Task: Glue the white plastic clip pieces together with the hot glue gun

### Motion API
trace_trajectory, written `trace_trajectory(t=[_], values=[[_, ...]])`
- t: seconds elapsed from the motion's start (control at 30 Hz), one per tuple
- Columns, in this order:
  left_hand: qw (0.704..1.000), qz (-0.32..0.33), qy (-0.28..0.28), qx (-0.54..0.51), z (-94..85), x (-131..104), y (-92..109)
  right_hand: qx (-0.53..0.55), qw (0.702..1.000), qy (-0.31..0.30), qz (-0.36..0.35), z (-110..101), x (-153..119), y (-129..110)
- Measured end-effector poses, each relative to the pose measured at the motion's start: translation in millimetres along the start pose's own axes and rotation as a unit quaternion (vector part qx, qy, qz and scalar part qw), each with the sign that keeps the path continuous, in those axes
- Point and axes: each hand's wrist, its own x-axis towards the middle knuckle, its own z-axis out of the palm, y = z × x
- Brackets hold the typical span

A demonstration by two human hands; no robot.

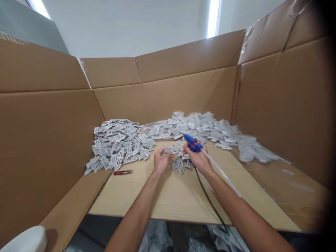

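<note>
Head view is showing two bare hands working near the middle of a worktop (126,199). The left hand (162,160) is pinching a patch (171,149) in its grip, its fingers partly covering it. The right hand (197,159) is closing its grip around a glue gun (193,143), just right of the patch. The gun is showing a blue body with a small orange spot, and its nozzle is pointing far and left. A translucent glue stick (222,170) is jutting from its back toward the near right, and a black cord (207,196) is running over the near edge.

Loose patches (180,166) are lying beneath and between the hands, grey with pale outlines and stripes, some tapering to a point. Any lettering on patches or gun is appearing too small to read. Far left, a pile (120,143) of similar patches is rising; just near it, red snips (123,172) are lying. A shinier heap (199,124) is stretching along the far right. Cardboard walls (183,89) are enclosing the worktop.
</note>
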Motion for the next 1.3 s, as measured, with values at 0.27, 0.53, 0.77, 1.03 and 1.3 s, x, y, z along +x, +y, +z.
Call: trace_trajectory(t=[0.27,0.53,0.77,1.03,1.3], values=[[0.997,-0.012,-0.065,-0.039,4.6,-1,-1,0.021,0.998,0.001,0.051,-1,-5,0],[0.990,0.014,-0.137,-0.007,5.1,-2,-5,-0.046,0.999,-0.027,0.011,5,-7,8],[0.987,0.022,-0.157,0.003,7.5,-5,-5,-0.055,0.997,-0.009,-0.056,9,-10,20],[0.986,0.001,-0.166,-0.004,6.0,-3,-10,-0.033,0.997,0.027,-0.062,12,-17,11],[0.988,-0.014,-0.155,-0.017,7.6,-6,-7,-0.077,0.994,0.015,-0.073,11,-19,8]])
